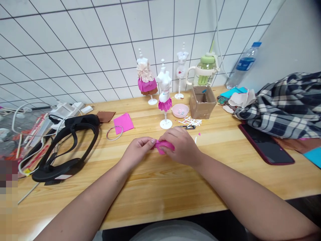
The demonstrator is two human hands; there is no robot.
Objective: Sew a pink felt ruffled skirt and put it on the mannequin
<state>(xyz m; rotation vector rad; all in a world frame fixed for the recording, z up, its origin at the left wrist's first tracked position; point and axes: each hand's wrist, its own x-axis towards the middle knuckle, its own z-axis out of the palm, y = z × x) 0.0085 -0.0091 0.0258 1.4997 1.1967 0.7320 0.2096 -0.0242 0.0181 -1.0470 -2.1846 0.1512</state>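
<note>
Pink fabric piece (pixel 164 146) pinched by both hands' fingers | mannequin (pixel 165 97), scissors (pixel 188 127) just beyond | phone (pixel 266 144) right

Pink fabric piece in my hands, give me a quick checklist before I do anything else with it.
1. Small pink fabric piece pinched by both left hand and right hand: ok.
2. Fabric held just above the wooden table: ok.
3. Fold shape under fingers: cannot tell.
4. White mannequin with pink skirt upright, apart from hands: ok.
5. Small black scissors close to right hand: ok.
</note>
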